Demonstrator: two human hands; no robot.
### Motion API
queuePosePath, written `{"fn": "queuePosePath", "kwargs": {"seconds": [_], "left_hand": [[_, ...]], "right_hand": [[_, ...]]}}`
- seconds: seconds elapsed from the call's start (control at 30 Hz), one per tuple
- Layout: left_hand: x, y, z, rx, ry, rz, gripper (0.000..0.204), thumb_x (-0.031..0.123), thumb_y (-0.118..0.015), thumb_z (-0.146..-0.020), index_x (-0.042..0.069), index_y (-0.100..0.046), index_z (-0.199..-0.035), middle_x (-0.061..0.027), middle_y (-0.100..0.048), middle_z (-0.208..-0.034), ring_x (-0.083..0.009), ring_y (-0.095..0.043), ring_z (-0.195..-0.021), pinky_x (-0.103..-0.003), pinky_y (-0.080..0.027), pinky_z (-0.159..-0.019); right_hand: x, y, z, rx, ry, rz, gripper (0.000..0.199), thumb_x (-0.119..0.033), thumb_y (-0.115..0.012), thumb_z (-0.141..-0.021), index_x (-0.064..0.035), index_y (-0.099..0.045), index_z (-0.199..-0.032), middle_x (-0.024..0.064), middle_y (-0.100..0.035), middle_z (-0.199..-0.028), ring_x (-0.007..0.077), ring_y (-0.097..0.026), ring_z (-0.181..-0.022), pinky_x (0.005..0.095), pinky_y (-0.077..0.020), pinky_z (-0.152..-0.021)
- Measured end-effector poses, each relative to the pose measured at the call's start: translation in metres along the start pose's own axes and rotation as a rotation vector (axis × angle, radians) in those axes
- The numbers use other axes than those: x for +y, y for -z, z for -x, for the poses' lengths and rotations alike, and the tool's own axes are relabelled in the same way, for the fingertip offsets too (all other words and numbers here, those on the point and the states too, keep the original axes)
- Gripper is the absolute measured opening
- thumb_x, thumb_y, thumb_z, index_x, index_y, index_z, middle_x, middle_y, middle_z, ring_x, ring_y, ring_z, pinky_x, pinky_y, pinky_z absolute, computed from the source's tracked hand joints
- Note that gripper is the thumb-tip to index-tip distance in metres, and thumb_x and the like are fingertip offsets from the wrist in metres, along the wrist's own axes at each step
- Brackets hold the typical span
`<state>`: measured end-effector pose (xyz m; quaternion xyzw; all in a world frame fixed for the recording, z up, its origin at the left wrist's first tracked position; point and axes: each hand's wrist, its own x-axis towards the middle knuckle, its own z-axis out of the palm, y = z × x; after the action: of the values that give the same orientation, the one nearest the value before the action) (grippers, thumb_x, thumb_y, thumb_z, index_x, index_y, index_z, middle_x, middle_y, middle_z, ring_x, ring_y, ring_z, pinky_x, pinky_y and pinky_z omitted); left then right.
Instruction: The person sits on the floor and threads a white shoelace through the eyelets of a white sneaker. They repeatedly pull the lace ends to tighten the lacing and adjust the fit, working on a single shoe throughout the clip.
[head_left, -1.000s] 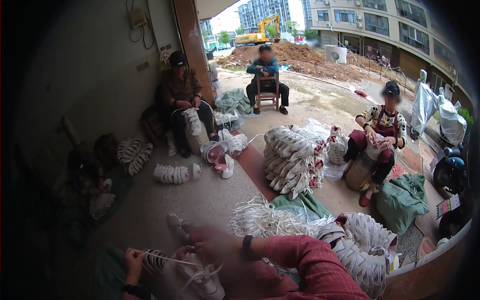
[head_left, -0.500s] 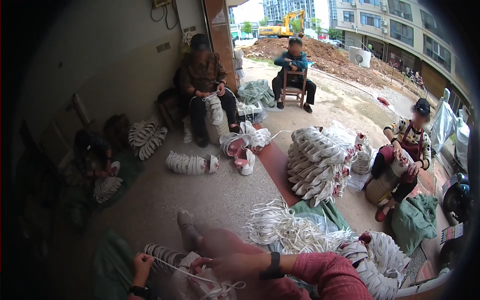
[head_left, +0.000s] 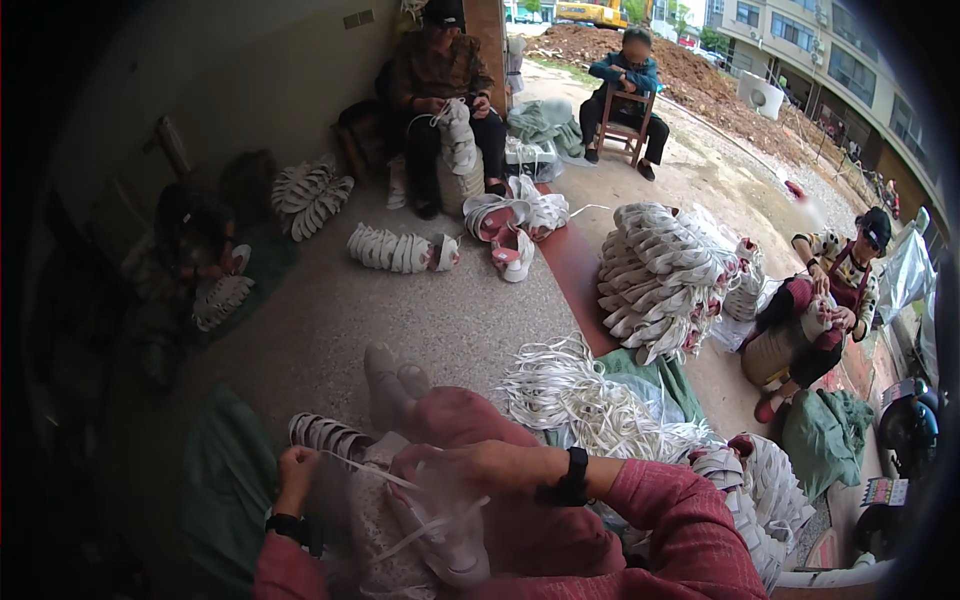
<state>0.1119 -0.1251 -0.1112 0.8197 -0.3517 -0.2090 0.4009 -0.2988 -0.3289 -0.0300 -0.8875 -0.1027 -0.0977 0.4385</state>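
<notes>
In my lap lies a white shoe upper with pink lining (head_left: 452, 545), resting among other pale uppers. My left hand (head_left: 295, 480) is closed, pinching a white shoelace (head_left: 350, 463) that stretches across to the upper. Over the top of that upper is my right hand (head_left: 505, 467), palm down and wearing a dark wristband; its fingertips are blurred, so their grip is unclear. A loose stretch of lace crosses the upper below the right hand. Beside my left hand, a row of nested white strappy uppers (head_left: 325, 432) fans out.
A heap of white laces (head_left: 600, 405) lies ahead to the right, near stacked uppers (head_left: 660, 280) and more uppers (head_left: 770, 490). Green sacks (head_left: 830, 440) stand at the right. Several people sit around, one on a wooden chair (head_left: 625, 125). Loose shoes (head_left: 512, 255) lie on the floor.
The view has tilted downward, so the surroundings sit higher and more of my lap shows. My left hand still pinches the lace, and my right hand stays over the upper.
</notes>
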Motion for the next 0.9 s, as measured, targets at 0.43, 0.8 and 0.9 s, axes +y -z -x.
{"fn": "queuePosePath", "kwargs": {"seconds": [0.43, 0.8, 0.9], "left_hand": [[0.126, -0.008, 0.193, -0.140, -0.391, -0.048, 0.018, 0.007, -0.070, -0.085, 0.003, -0.068, -0.103, -0.0099, -0.063, -0.092, -0.0228, -0.064, -0.081, -0.032, -0.050, -0.072], [0.148, -0.037, 0.198, -0.096, -0.590, -0.324, 0.019, 0.024, -0.069, -0.089, 0.005, -0.067, -0.088, -0.0085, -0.061, -0.091, -0.0302, -0.056, -0.091, -0.041, -0.042, -0.084], [0.151, -0.045, 0.195, -0.097, -0.641, -0.407, 0.024, 0.027, -0.065, -0.091, 0.006, -0.065, -0.078, -0.0083, -0.058, -0.085, -0.0300, -0.054, -0.088, -0.043, -0.038, -0.080]], "right_hand": [[-0.040, -0.002, 0.020, 0.398, -0.513, -0.342, 0.030, -0.017, -0.068, -0.095, -0.0010, -0.059, -0.118, 0.0054, -0.065, -0.102, 0.0144, -0.064, -0.092, 0.0297, -0.0510, -0.078], [-0.072, -0.017, 0.052, 0.213, -0.619, -0.093, 0.045, -0.013, -0.073, -0.088, -0.0033, -0.056, -0.129, 0.0051, -0.059, -0.102, 0.0141, -0.063, -0.081, 0.0299, -0.0515, -0.074], [-0.067, -0.024, 0.044, 0.261, -0.493, 0.013, 0.042, -0.013, -0.077, -0.083, -0.0055, -0.062, -0.121, 0.0106, -0.057, -0.103, 0.0240, -0.064, -0.085, 0.0352, -0.0528, -0.077]]}}
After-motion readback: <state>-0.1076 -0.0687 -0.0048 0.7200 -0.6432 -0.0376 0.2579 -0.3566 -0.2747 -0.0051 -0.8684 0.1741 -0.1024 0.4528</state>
